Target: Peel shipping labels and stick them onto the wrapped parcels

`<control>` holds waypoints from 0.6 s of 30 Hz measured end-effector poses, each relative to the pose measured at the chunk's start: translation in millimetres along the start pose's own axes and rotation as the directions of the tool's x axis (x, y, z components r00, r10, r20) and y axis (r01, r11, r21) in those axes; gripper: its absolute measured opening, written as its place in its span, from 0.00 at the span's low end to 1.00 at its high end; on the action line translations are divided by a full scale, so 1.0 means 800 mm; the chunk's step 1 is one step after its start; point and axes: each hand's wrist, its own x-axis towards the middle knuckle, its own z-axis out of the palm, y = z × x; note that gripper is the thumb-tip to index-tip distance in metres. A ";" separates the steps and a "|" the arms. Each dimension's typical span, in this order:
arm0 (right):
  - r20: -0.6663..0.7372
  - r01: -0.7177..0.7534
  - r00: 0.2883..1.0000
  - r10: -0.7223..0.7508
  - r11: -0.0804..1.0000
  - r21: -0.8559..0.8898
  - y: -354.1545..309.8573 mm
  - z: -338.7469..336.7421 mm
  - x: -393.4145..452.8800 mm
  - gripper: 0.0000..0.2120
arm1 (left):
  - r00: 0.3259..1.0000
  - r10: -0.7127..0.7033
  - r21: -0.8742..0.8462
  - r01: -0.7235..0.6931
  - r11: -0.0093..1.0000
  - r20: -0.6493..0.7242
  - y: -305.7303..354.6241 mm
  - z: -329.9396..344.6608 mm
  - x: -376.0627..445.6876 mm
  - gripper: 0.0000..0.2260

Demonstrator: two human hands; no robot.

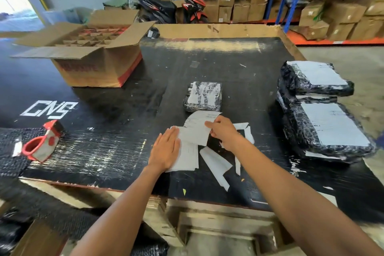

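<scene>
A stack of white shipping labels point(188, 157) lies near the front of the black table point(116, 110). My left hand point(166, 149) rests flat on the stack's left side, fingers together. My right hand point(223, 132) pinches the top label point(198, 129) at its right edge and holds it curled up off the stack. Just beyond it lies a small black-wrapped parcel point(203, 96) with a label on top. At the right edge, labelled black-wrapped parcels point(324, 122) lie stacked, with one more point(315, 78) on top at the back.
Peeled white backing strips point(216, 165) lie right of the label stack. A red and white tape dispenser point(42, 143) sits at the left front. An open cardboard box point(91, 56) stands at the back left. Shelves of cartons point(291, 2) and motorbikes fill the background.
</scene>
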 end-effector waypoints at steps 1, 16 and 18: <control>0.020 0.026 0.999 -0.027 0.997 0.071 -0.006 -0.010 -0.004 0.04 | 1.000 0.003 0.024 -0.003 1.000 0.007 0.001 0.001 0.001 0.23; 0.266 0.248 0.926 -0.269 0.963 0.110 -0.014 -0.104 -0.037 0.12 | 0.998 -0.051 -0.905 0.046 0.424 0.027 0.161 -0.065 0.042 0.07; 0.162 0.312 0.931 -0.327 0.944 0.110 -0.014 -0.112 -0.037 0.13 | 0.999 -0.028 -0.897 0.051 0.440 0.043 0.170 -0.058 0.047 0.07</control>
